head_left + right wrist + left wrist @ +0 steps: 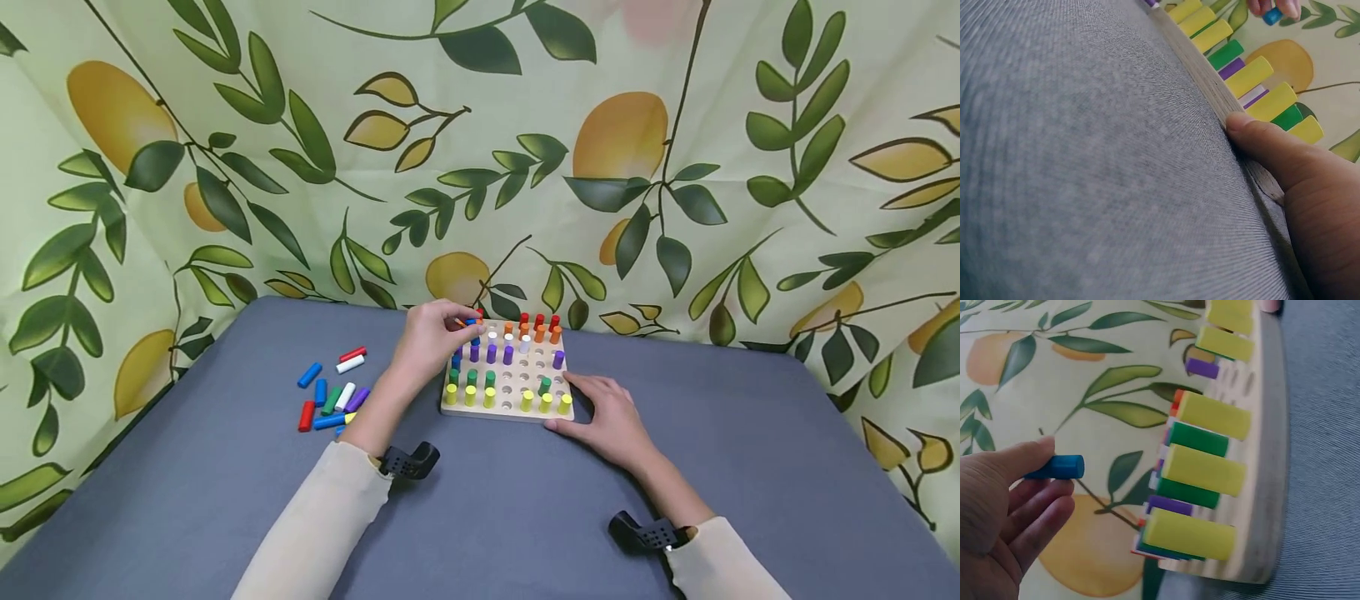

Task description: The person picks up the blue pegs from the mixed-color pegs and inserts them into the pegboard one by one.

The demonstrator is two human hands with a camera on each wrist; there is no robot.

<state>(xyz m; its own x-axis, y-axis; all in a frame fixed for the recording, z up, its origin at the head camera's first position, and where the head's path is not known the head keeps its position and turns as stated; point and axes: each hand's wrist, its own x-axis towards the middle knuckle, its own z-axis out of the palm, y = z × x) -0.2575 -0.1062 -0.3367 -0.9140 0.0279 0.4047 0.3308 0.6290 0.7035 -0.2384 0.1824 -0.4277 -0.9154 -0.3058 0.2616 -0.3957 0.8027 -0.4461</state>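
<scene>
A blue peg [1063, 467] is pinched between thumb and fingers of my left hand [430, 340], above the left back part of a wooden pegboard [491, 410]. My right hand [611, 421] grips the board's front right corner, its thumb [1260, 137] against the front edge and the fingers along the right side. Rows of upright pegs fill part of the board: yellow pegs [489, 397] in front, then green pegs [545, 385], purple pegs [491, 353], white pegs [526, 342], orange pegs [556, 334] and red pegs [539, 321] at the back. My left hand hides the board's back left corner.
Loose pegs lie on the grey tabletop [495, 500] left of the board, among them a red peg [307, 416], a blue peg [309, 375], a green peg [332, 401] and a purple peg [357, 399]. Behind the table hangs a leaf-and-fruit patterned cloth [480, 192].
</scene>
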